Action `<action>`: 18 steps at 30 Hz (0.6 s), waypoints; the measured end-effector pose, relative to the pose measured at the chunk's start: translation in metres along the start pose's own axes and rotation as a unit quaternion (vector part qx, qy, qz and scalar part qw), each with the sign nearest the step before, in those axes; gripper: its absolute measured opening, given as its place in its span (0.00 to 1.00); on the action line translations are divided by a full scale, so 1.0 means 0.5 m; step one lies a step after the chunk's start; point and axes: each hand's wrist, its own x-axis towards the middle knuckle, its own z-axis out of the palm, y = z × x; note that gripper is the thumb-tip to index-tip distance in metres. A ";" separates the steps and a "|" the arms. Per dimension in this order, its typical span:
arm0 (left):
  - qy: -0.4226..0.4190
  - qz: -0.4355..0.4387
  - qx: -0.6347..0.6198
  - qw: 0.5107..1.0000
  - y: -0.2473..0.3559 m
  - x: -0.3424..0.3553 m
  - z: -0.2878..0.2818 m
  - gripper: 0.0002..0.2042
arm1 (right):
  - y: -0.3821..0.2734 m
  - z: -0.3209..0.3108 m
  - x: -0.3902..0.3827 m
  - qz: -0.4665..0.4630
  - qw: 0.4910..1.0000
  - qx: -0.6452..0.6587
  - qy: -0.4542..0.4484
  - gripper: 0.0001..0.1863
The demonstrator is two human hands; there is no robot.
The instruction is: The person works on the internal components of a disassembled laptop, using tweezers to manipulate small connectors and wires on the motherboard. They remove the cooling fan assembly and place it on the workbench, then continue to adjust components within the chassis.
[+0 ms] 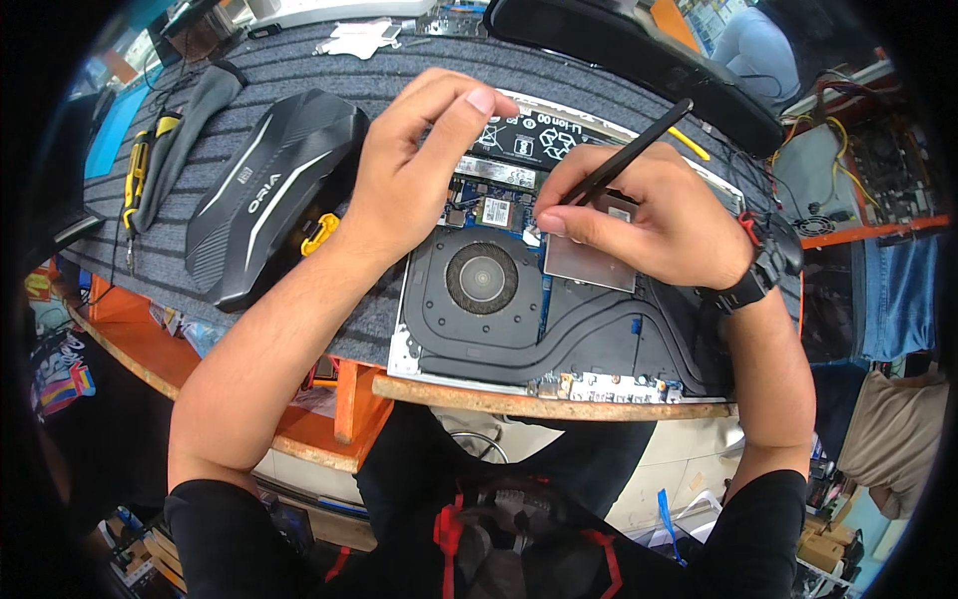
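Note:
An opened laptop [469, 344] lies in front of me with its inside parts showing. My right hand [649, 215] is closed on black tweezers [639, 140], their upper end sticking up and to the right. Its thumb and fingertips are by a small white piece [531, 238] next to the silver wireless card [496, 212]; the tweezer tips are hidden. Below that hand lies a flat grey metal plate [591, 266]. My left hand [414, 165] bends loosely over the laptop's left side, fingertips near the black battery [519, 140], its fingers partly hidden. It appears open.
A round fan [482, 279] fills the laptop's near left. On the ribbed grey mat [399, 75] are a black case [279, 195], a yellow clip-like part [319, 235] and a yellow-black screwdriver [137, 180]. A long black bar [639, 70] stands behind; the wooden bench edge [549, 407] is near me.

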 end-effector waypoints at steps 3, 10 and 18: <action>-0.013 -0.038 0.012 0.999 0.007 0.001 0.003 0.19 | 0.006 -0.004 0.000 0.024 0.999 0.005 -0.030 0.10; -0.030 -0.048 0.022 0.998 0.005 0.003 -0.009 0.21 | 0.007 -0.013 0.013 0.065 0.995 -0.011 -0.080 0.08; -0.055 -0.050 0.058 0.996 0.003 0.009 -0.017 0.21 | 0.002 -0.008 0.015 0.066 0.995 -0.033 -0.073 0.08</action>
